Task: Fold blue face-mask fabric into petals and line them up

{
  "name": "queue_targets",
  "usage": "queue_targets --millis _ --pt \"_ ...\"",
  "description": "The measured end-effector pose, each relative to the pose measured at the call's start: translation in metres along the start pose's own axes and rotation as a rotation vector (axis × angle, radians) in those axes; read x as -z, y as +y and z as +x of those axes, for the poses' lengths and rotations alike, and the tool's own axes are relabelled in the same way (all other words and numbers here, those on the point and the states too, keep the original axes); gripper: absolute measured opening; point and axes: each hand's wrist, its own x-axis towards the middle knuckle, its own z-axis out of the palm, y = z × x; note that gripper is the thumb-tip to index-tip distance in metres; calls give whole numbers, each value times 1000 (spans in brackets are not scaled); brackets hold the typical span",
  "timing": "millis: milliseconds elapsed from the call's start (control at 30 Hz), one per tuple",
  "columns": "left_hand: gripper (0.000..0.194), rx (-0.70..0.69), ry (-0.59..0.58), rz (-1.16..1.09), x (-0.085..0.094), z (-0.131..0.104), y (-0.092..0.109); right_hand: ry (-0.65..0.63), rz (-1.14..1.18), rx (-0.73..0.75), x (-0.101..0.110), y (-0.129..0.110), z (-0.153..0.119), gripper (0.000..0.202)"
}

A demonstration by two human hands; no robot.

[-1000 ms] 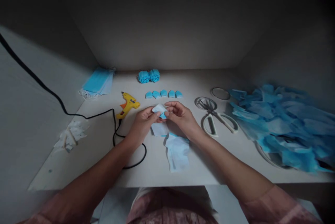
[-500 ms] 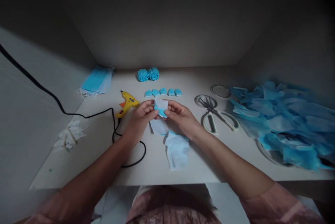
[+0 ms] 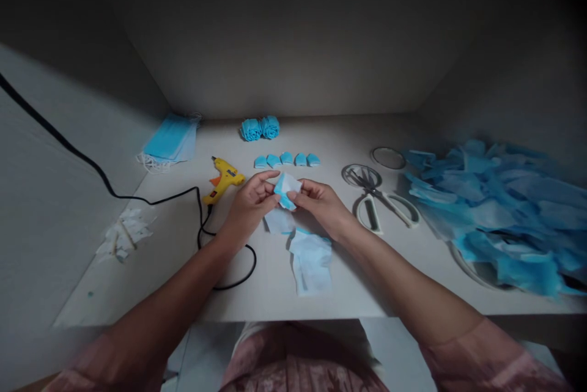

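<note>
Between my two hands is a small blue-and-white piece of mask fabric (image 3: 288, 186), its blue corner folded over the white side. My left hand (image 3: 254, 199) pinches its left edge between thumb and fingers. On the opposite edge, my right hand (image 3: 318, 202) grips it the same way. Under the hands lies a flat white fabric piece (image 3: 279, 221), and nearer me a larger pale stack of fabric pieces (image 3: 312, 262). Just beyond the hands, several folded blue petals (image 3: 287, 158) form a row. Two blue fabric roses (image 3: 260, 128) sit behind them.
A yellow glue gun (image 3: 223, 180) with a black cord (image 3: 254, 263) lies left. Face masks (image 3: 169, 138) and white scraps (image 3: 123, 236) are farther left. Scissors (image 3: 373, 191) rest on the right near a ring (image 3: 388, 158), beside a large heap of blue fabric (image 3: 499, 208).
The fabric piece has turned in my hands, and its left corner is folded over, so more blue shows. My left fingers have lifted slightly off its upper edge.
</note>
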Motion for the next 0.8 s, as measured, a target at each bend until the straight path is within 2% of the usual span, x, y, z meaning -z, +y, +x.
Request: queue_targets --millis 167,267,467,633,800 --pt "38 31 -49 -68 3 3 -8 53 19 39 -1 -1 0 32" --pt "27 67 -80 22 3 2 -7 65 13 55 -2 0 0 32" --pt "27 83 24 201 3 -2 0 36 -29 43 -3 -8 -3 31" --pt "28 60 -24 304 2 -4 5 54 -15 65 -1 -17 -5 28" --pt "22 87 -57 308 -3 -6 9 99 -185 175 3 -7 -2 22"
